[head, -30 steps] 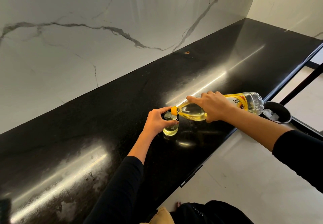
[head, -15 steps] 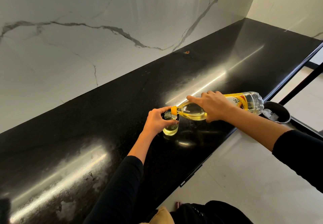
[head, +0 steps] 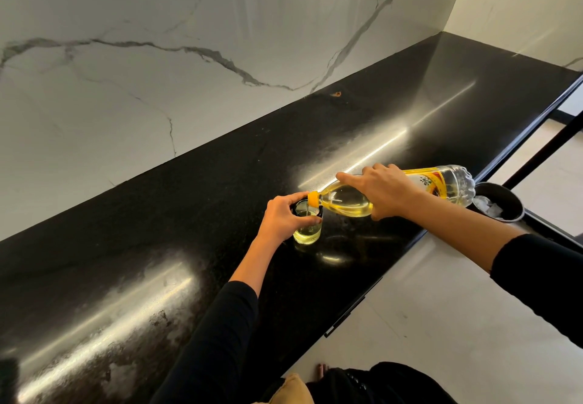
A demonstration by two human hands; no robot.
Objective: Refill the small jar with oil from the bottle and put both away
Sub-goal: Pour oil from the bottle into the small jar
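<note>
Right now you are gripping the small jar (head: 307,230) with your left hand (head: 285,216), fingers and thumb curling round its dark rim, just left of the frame's centre. The jar is standing upright on the black tabletop (head: 189,230) and is showing pale yellow oil in its lower part. Your right hand (head: 386,195) is wrapping round the middle of the bottle (head: 347,203), with the forefinger lying straight along its shoulder. You are holding the bottle nearly level, its base pointing toward the right edge of the frame and its orange neck (head: 313,199) hanging just over the jar's mouth. A thin stream of oil (head: 307,208) is running from the neck down into the jar, and oil is pooling along the lower side of the bottle. Both hands are sitting close together, one on each container. At the right edge, past the tabletop's rim, a dark round bin (head: 508,197) is holding something white and crumpled. A white marble wall (head: 157,72) with grey veins is filling the upper left of the frame, and a pale floor (head: 426,293) is showing at lower right.
</note>
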